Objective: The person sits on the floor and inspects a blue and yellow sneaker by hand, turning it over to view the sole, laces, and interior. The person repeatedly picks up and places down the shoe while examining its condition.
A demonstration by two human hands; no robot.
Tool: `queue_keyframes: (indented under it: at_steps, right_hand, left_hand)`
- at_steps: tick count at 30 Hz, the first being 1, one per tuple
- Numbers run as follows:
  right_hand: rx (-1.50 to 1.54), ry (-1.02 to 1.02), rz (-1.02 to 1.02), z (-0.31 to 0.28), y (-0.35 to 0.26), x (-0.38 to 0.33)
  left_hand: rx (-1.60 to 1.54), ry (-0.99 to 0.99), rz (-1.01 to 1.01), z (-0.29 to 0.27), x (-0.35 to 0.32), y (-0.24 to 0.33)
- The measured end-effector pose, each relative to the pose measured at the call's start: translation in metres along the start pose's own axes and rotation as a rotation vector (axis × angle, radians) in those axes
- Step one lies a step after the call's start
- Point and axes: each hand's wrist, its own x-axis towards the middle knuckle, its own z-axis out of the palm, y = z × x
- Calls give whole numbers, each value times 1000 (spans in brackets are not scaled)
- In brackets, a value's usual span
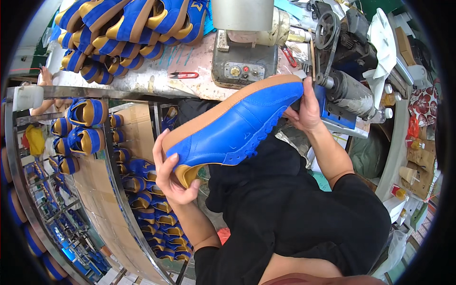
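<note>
A blue sneaker with a tan gum sole, gold lining and blue laces is held on its side in front of me, sole facing up and away. My left hand grips its heel, thumb at the gold collar and fingers over the sole's heel end. At the toe, my right hand holds the shoe's tip, with part of its fingers hidden behind the upper. Beyond the shoe stands a grey machine with a small control panel. Red-handled thread snips lie on the bench left of it.
A tall pile of similar shoes covers the bench's far left. Left of me, a metal rack holds several more shoes. A motor with a belt wheel and a cylinder sit at the right. Another person's hand shows far left.
</note>
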Motion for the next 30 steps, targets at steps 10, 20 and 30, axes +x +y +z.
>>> queue_keyframes:
  at_steps: [10, 20, 30]
  right_hand:
    - [11, 49, -104, 0, -50, -14]
    - [-59, 32, -158, 3, -52, 13]
    - [-27, 42, -109, 16, -53, 21]
  left_hand:
    - [-165, 13, -48, 29, 40, -10]
    - [-46, 69, 9, 23, 79, 2]
    - [-150, 78, -69, 9, 102, -2]
